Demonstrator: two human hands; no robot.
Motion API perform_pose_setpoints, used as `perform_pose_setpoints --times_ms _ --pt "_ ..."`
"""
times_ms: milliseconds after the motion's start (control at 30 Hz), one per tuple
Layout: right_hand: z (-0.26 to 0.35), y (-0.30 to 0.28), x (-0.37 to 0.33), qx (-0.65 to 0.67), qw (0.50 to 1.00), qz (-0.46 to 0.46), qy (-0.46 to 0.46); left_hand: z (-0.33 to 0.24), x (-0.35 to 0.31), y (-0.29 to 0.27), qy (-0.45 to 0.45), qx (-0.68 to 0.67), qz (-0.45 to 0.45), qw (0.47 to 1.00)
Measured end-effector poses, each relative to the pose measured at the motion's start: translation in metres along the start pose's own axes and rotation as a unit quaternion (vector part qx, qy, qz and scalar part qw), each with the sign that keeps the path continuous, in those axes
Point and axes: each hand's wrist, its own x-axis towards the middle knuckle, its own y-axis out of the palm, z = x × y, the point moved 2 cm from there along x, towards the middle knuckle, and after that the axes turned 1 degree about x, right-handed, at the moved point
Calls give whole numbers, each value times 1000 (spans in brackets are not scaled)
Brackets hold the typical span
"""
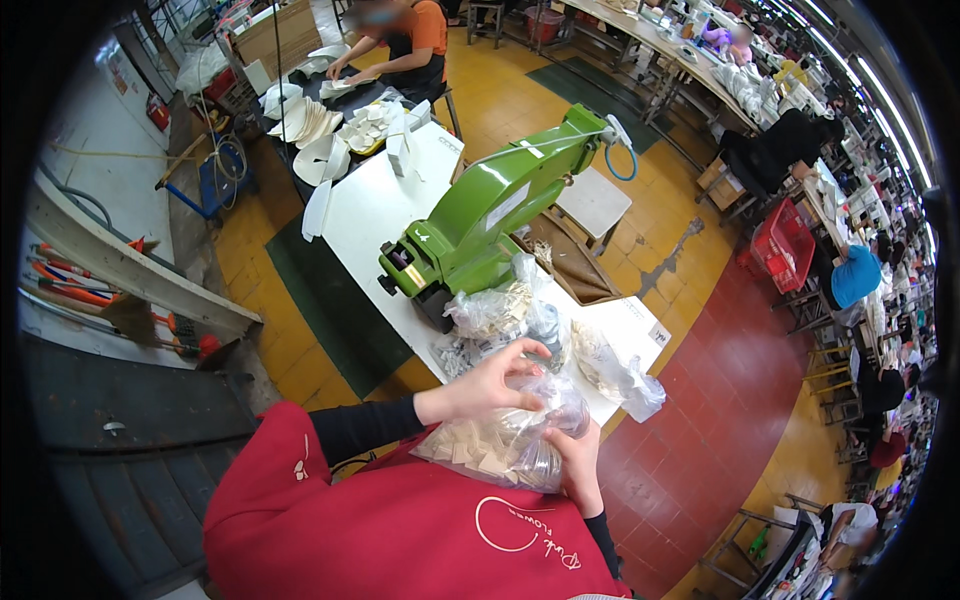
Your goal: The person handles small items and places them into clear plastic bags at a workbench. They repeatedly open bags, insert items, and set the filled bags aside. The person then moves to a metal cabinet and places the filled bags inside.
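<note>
A clear plastic bag (482, 450) full of small cream-coloured flat pieces is held close against my red apron, over the near end of a white table (372, 215). My right hand (578, 460) grips the bag's right side, its thumb lying across the plastic. At the top of the bag, my left hand (490, 385) has curled fingers and a thumb around the crumpled film; its exact hold is partly hidden. Just beyond my hands lie another bag of cream pieces (495, 312) and a clear bag (605, 365) with pale pieces.
A green sewing-type machine (500, 200) stands on the table. Beyond it a co-worker in orange (425, 30) handles pale pieces (335, 88). A stool (592, 205) and a brown fabric-lined tray (565, 262) sit right of the machine. Red crates (782, 245) stand farther right.
</note>
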Motion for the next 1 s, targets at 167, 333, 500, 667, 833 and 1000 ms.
perform_pose_setpoints --times_ms 167,333,500,667,833,1000 --pt "-25 -17 -4 37 994 99 13 42 -25 -24 -108 -73 155 979" --pt "-32 -16 -11 -28 968 249 19 39 -29 -1 83 149 158 973" --pt "-21 -12 -11 26 990 136 -37 45 -15 3 -37 188 77 978" --pt "-27 -22 -7 -21 997 53 -54 40 -4 6 -5 107 81 991" --pt "-28 -25 -7 19 997 29 -68 49 -2 9 19 87 75 993" --pt "-20 -20 -8 51 997 -4 -52 53 1 12 49 58 40 996"
